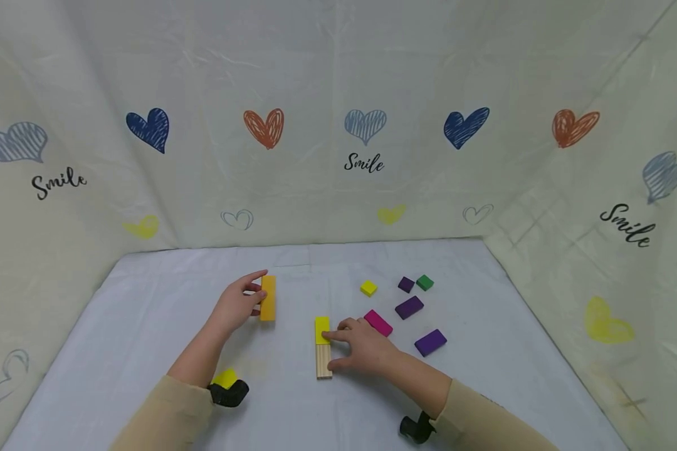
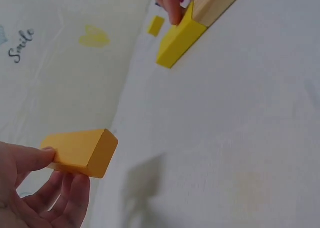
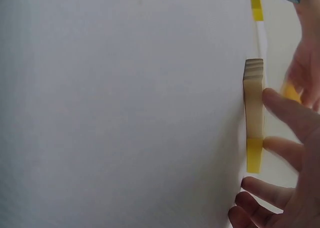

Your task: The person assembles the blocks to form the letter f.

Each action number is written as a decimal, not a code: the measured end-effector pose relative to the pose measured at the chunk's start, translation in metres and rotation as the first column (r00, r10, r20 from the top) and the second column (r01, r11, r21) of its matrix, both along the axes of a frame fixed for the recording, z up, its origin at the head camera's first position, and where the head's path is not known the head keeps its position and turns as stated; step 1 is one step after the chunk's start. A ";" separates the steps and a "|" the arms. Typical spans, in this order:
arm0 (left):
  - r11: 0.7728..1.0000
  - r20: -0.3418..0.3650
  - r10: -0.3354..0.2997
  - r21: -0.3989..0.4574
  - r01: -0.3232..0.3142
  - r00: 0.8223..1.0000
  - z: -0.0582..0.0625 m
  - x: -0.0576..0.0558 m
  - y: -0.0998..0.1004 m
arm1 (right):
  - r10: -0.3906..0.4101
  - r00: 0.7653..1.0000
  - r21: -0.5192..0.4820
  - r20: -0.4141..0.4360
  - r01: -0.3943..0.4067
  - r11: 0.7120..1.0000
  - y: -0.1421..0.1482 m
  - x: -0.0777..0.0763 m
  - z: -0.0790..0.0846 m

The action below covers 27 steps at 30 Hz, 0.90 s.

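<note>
My left hand (image 1: 237,307) pinches an orange rectangular block (image 1: 268,299) between thumb and fingers. In the left wrist view the orange block (image 2: 80,148) is raised, with a shadow cast on the cloth. A yellow block (image 1: 322,331) and a plain wooden block (image 1: 324,362) lie end to end in one line, left of my right hand (image 1: 368,349). That hand's index finger touches the yellow block, and its thumb is at the wooden block's side. The right wrist view shows both fingers extended against the wooden block (image 3: 253,105) and yellow block (image 3: 254,157).
Beyond my right hand lie a pink block (image 1: 379,323), purple blocks (image 1: 430,342), a small yellow block (image 1: 368,288) and a green block (image 1: 425,282). Another yellow block (image 1: 224,378) is partly hidden by my left forearm. White cloth (image 1: 158,313) covers the table; a printed curtain (image 1: 310,188) stands behind.
</note>
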<state>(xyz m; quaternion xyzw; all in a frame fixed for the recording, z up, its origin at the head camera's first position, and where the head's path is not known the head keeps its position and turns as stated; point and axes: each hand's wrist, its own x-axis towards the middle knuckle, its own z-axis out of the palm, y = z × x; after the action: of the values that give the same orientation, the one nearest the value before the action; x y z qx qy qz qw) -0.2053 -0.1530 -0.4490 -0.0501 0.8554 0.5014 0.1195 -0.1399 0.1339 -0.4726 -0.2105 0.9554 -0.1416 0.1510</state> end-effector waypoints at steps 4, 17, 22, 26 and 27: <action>0.999 -0.017 0.011 0.044 -0.011 1.000 -0.007 -0.015 0.023 | 0.002 1.000 0.017 -0.005 -0.002 1.000 0.000 -0.001 0.000; 0.997 -0.041 0.004 0.080 0.000 0.999 -0.025 -0.035 0.084 | 0.004 1.000 0.015 0.005 -0.004 1.000 -0.001 -0.004 -0.002; 0.997 -0.036 -0.014 0.074 0.017 0.999 -0.033 -0.035 0.094 | 0.003 1.000 0.012 0.004 -0.003 1.000 -0.001 -0.004 -0.002; 0.996 -0.043 -0.020 0.084 0.023 0.999 -0.037 -0.035 0.098 | 0.000 1.000 0.015 0.001 0.000 1.000 -0.001 -0.005 -0.002; 0.996 -0.043 -0.025 0.085 0.029 0.999 -0.037 -0.035 0.099 | -0.002 1.000 0.017 0.002 0.002 1.000 -0.001 -0.005 -0.002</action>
<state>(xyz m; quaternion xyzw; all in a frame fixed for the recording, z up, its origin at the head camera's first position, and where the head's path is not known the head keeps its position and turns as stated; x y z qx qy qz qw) -0.2401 -0.0541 -0.4863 -0.0230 0.8361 0.5369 0.1105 -0.1445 0.1334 -0.4750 -0.2084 0.9566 -0.1340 0.1535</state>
